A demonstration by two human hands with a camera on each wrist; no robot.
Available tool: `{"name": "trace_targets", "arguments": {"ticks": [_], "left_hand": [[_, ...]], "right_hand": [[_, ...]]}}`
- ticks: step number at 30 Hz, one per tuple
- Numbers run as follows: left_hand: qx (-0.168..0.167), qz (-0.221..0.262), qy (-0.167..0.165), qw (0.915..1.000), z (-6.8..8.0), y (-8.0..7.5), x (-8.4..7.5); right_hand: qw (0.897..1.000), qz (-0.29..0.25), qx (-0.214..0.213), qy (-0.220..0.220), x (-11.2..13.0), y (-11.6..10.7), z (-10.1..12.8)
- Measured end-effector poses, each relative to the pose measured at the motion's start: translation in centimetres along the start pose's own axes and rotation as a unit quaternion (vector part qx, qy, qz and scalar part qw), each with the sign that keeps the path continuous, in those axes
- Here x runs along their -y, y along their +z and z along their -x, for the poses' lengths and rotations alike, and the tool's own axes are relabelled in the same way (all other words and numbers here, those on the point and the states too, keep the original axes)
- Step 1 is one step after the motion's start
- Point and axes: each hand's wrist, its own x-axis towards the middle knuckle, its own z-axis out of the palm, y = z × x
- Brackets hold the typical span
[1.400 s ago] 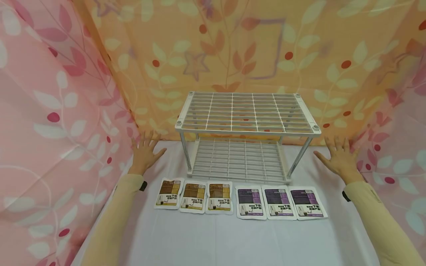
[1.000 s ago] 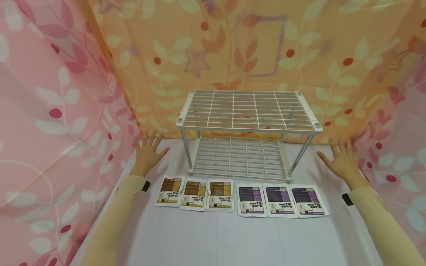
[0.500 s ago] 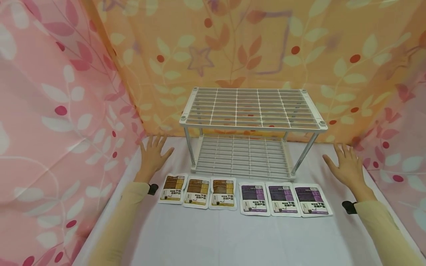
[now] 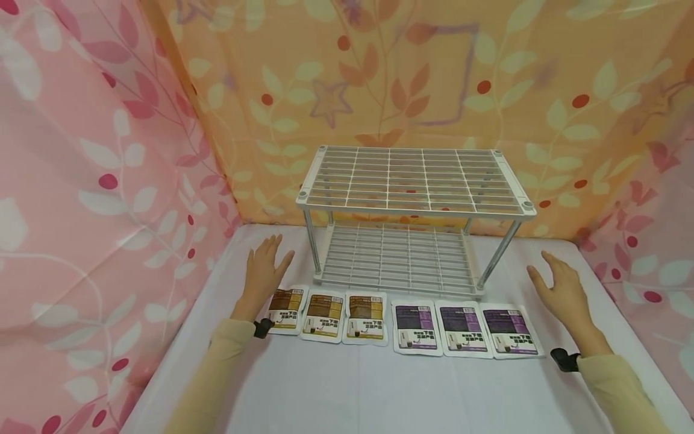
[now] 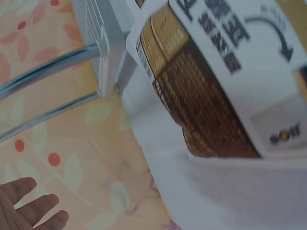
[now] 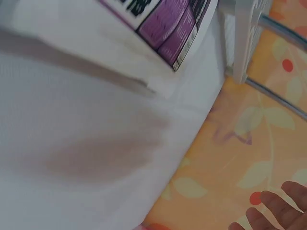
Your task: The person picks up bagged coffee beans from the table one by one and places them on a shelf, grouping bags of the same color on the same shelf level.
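Note:
My left hand [image 4: 262, 277] hovers at the left end of a row of flat white pouches, fingers extended and holding nothing. Nearest to it lies a brown-labelled pouch [image 4: 287, 310], partly behind the hand and wrist. Two more brown pouches, a middle one [image 4: 322, 314] and a right one [image 4: 365, 318], follow. Three purple-labelled pouches, a left one [image 4: 416, 327], a middle one [image 4: 464, 328] and a right one [image 4: 509, 330], continue the row. My right hand [image 4: 564, 293] is held off to the right of them, fingers loosely extended, touching nothing.
Behind the pouches stands a two-tier white wire rack [image 4: 412, 181] with metal posts. A white cloth [image 4: 347, 392] covers the table. Patterned fabric hangs at the back [image 4: 379, 72] and along both sides, close to the hands.
Both hands have come off the table's far corners and back toward the body. The left has also shifted right, toward the brown pouches. The view has drifted slightly; pouches and rack stay put.

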Motion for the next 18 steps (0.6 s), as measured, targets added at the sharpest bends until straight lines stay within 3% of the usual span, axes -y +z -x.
{"name": "trace_targets", "arguments": {"ticks": [9, 18], "left_hand": [[-0.046, 0.041, 0.026, 0.9978, 1.7, 1.5, -1.0], [-0.02, 0.068, 0.017, 0.9973, 3.2, 1.7, -1.9]], "right_hand": [[0.999, -0.041, -0.034, -0.004, 1.8, 0.4, 1.3], [0.997, -0.055, -0.061, 0.001, 4.0, 1.3, 2.7]]}}
